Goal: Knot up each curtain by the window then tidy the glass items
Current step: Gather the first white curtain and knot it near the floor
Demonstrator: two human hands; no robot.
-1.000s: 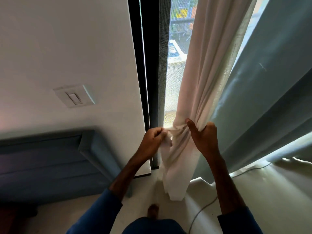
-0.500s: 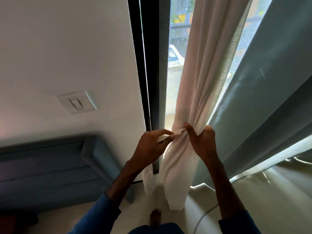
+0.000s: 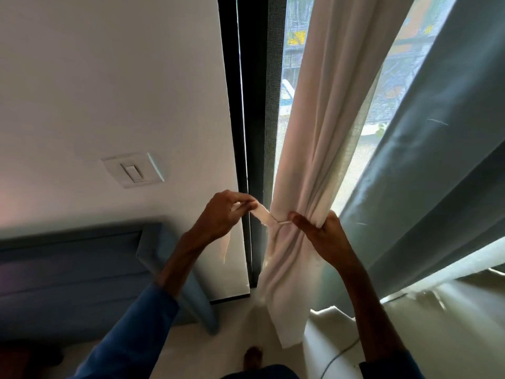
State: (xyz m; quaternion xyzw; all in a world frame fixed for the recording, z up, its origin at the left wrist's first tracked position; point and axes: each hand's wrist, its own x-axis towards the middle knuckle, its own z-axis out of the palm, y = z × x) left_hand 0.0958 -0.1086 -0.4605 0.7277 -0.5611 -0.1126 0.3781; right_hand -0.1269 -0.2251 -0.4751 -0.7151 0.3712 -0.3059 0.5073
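A cream sheer curtain point(image 3: 322, 127) hangs gathered in front of the window point(image 3: 284, 77). A thin strip of the same cloth point(image 3: 263, 216) is wrapped around the bunch at hand height. My left hand point(image 3: 221, 217) pinches the strip's free end and holds it out to the left, taut. My right hand point(image 3: 322, 236) grips the gathered curtain at the wrap, thumb pressed on the front. A grey-blue heavy curtain point(image 3: 426, 173) hangs to the right, behind my right hand. No glass items are in view.
A white wall with a light switch point(image 3: 134, 170) is on the left. A blue upholstered headboard point(image 3: 82, 269) stands low left against it. The dark window frame point(image 3: 246, 132) runs down the middle. A cable point(image 3: 338, 354) lies on the pale floor; my foot point(image 3: 252, 356) shows below.
My left hand has drawn the strip's end out to the left, away from the bunch, and the strip now stretches tight. My right hand keeps its grip on the curtain.
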